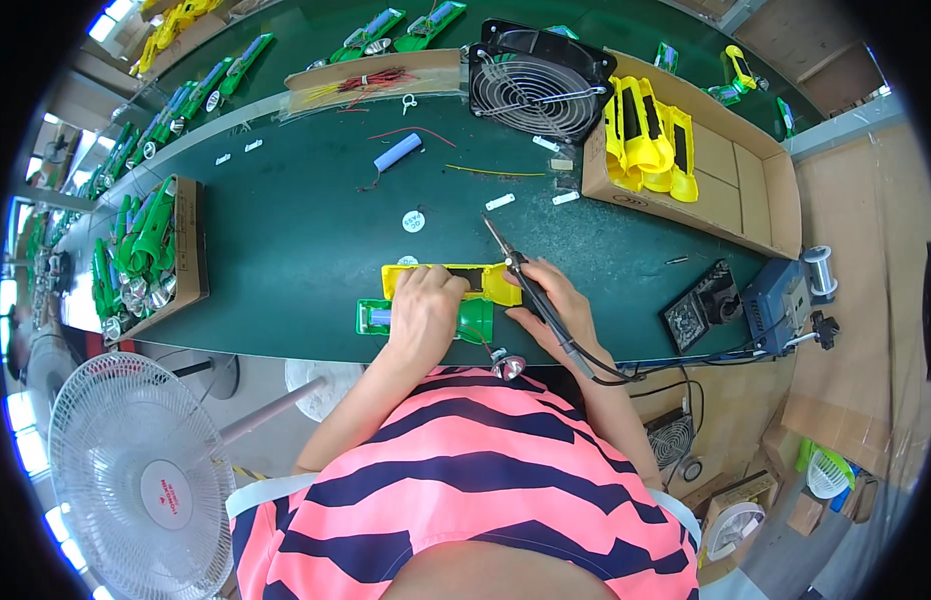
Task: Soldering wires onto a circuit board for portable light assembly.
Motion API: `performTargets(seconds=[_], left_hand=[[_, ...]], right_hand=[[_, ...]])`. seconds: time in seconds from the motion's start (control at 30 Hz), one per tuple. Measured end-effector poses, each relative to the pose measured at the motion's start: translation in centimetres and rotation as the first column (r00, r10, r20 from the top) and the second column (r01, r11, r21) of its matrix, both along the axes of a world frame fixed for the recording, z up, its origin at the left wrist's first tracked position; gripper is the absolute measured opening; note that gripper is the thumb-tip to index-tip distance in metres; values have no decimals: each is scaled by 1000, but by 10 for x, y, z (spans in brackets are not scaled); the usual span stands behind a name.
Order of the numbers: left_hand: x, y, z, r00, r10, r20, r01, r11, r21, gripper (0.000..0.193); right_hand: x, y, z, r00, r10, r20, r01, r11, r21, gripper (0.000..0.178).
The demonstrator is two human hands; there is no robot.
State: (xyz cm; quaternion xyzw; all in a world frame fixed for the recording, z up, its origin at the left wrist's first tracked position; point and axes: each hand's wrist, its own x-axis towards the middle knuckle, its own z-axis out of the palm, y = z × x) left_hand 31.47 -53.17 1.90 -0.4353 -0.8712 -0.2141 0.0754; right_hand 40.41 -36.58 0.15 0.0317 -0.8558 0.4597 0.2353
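My left hand curls over a yellow plastic casing half near the table's front edge, fingers pressed onto it. In my right hand is a soldering iron, its tip pointing up and left, away from the casing. Fingers of that hand also come close to the casing's right end; whether they touch it I cannot tell. Just below lies a green casing half holding a blue cylindrical battery, partly hidden by my left hand. A shiny lamp reflector hangs by wires at the table edge.
Yellow casings fill part of a cardboard box at right; a box of green casings stands left. Behind are a black fan and a loose battery. A soldering station and iron stand sit right.
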Motion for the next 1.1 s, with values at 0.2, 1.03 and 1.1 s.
performTargets(seconds=[0.2,1.03,1.1], left_hand=[[-5,1,4,991,-33,128,29,999,39,9],[-1,11,7,985,11,171,3,997,-83,4],[-1,11,5,989,6,151,7,996,-87,5]], right_hand=[[11,20,6,988,-63,-143,75,994,85,26],[22,24,-9,973,-6,231,170,693,-701,16],[23,22,-11,974,-1,224,166,679,-715,16]])
